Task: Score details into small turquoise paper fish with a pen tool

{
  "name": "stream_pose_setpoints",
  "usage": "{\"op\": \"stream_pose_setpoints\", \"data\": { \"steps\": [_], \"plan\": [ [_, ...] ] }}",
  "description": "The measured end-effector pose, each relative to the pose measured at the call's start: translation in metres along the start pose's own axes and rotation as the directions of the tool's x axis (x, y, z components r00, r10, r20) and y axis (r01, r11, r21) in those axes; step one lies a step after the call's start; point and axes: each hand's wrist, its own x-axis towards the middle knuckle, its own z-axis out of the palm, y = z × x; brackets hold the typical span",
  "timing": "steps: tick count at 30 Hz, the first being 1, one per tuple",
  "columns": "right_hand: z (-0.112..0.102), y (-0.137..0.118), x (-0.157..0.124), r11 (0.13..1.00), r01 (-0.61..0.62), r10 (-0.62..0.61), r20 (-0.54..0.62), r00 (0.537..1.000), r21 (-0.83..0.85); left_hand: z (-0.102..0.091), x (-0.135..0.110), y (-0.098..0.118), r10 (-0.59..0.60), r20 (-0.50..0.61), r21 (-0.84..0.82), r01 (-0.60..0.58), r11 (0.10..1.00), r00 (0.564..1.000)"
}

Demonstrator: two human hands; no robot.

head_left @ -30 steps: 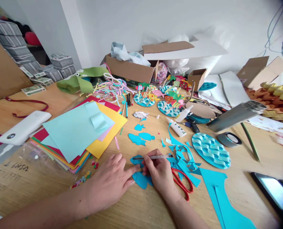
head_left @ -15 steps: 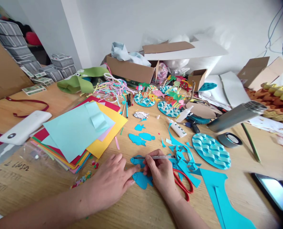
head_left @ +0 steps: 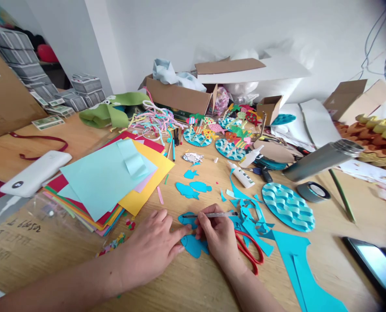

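Note:
My left hand [head_left: 154,249] lies flat on the wooden table, fingers spread, its fingertips pressing down a blue paper fish cutout [head_left: 193,246]. My right hand [head_left: 218,236] is closed round a clear pen [head_left: 212,214], the pen lying level with its tip pointing left over the cutout. Red-handled scissors [head_left: 249,253] lie just right of that hand among blue paper scraps [head_left: 251,214]. Three more blue fish cutouts [head_left: 193,187] lie a little farther back.
A stack of coloured paper sheets [head_left: 111,182] sits at left, with a white power bank [head_left: 33,173] beyond it. A glue bottle [head_left: 243,175], a blue wave disc [head_left: 288,204], tape roll [head_left: 313,190], metal flask [head_left: 322,158] and a tablet [head_left: 374,264] lie right. Boxes and paper fish crafts crowd the back.
Almost nothing has changed: both hands stay on the blue fish cutout, with the pen shifting only very slightly.

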Motion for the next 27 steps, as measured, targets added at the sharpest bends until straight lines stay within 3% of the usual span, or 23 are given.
{"op": "stream_pose_setpoints", "data": {
  "steps": [27],
  "plan": [
    [0.0001, 0.0004, 0.0007, 1.0, 0.001, -0.001, 0.026, 1.0, -0.009, 0.0005, 0.001, -0.0001, -0.01, 0.021, -0.009, 0.011, 1.0, 1.0]
  ]
}}
